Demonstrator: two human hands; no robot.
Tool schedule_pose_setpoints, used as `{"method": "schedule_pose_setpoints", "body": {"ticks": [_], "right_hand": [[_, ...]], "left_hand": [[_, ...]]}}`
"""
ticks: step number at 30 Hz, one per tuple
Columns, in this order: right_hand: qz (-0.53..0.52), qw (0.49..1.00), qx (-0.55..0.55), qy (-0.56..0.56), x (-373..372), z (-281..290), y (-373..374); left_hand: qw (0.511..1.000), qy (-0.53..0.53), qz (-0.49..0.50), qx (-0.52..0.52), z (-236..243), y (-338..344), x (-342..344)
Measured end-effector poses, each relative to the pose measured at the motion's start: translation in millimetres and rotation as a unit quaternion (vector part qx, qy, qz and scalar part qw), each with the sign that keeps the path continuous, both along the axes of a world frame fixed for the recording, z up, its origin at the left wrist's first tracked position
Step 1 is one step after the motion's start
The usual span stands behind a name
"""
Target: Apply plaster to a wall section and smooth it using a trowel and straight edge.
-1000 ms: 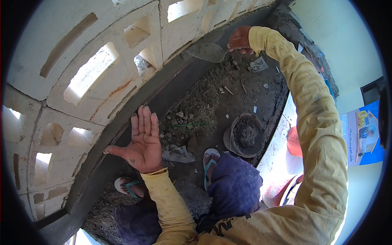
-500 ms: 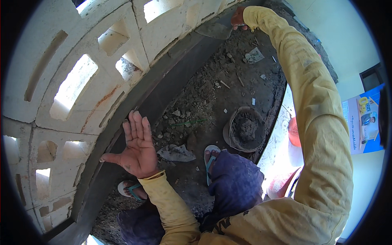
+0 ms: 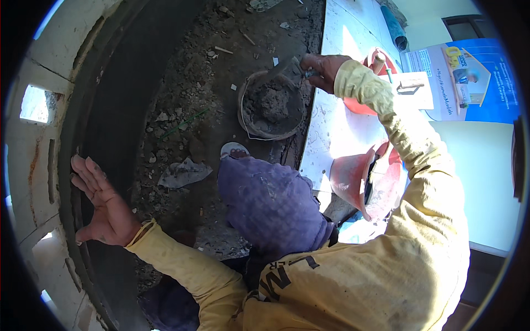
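My right hand is closed on a trowel, whose grey blade tilts over the far rim of a bucket. Lumpy wet mortar partly fills that bucket. To the left, my left hand is open with its fingers spread, holding nothing. It lies by the smoothed mortar ledge at the foot of a pale pierced block wall; whether the fingers press on it I cannot tell.
Rubble and a crumpled plastic scrap litter the dirt floor. Right of the bucket runs a pale tiled surface with a tipped red bucket, another red bucket and a handled float. A blue banner hangs beyond.
My right hand has brought the trowel from the far end of the ledge back to the mortar bucket. The view has swung right; my left hand remains open by the wall.
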State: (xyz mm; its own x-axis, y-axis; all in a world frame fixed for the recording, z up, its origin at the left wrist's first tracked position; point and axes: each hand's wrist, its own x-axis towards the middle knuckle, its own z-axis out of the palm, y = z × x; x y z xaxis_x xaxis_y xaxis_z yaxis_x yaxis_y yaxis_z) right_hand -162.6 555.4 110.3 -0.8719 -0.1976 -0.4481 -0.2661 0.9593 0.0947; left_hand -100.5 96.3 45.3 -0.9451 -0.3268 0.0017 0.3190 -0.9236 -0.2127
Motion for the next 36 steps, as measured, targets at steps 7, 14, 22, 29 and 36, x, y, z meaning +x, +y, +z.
{"method": "schedule_pose_setpoints", "body": {"ticks": [7,14,22,29,36], "right_hand": [[0.164,0.975,0.14,-0.044,45,-88,21],[0.225,0.968,0.104,-0.036,32,-174,3],[0.256,0.964,0.019,-0.072,16,-168,3],[-0.036,0.975,-0.195,-0.1,43,-156,53],[-0.14,0.927,-0.347,-0.025,48,-84,40]], "left_hand": [[0.999,0.012,-0.032,-0.042,-4,-4,0],[0.998,0.009,-0.032,-0.053,-6,-5,-1],[0.999,0.007,-0.026,-0.042,-5,-3,-2],[1.0,-0.013,-0.001,0.017,-3,-4,0],[0.999,-0.024,0.016,0.02,1,-2,-2]]}}
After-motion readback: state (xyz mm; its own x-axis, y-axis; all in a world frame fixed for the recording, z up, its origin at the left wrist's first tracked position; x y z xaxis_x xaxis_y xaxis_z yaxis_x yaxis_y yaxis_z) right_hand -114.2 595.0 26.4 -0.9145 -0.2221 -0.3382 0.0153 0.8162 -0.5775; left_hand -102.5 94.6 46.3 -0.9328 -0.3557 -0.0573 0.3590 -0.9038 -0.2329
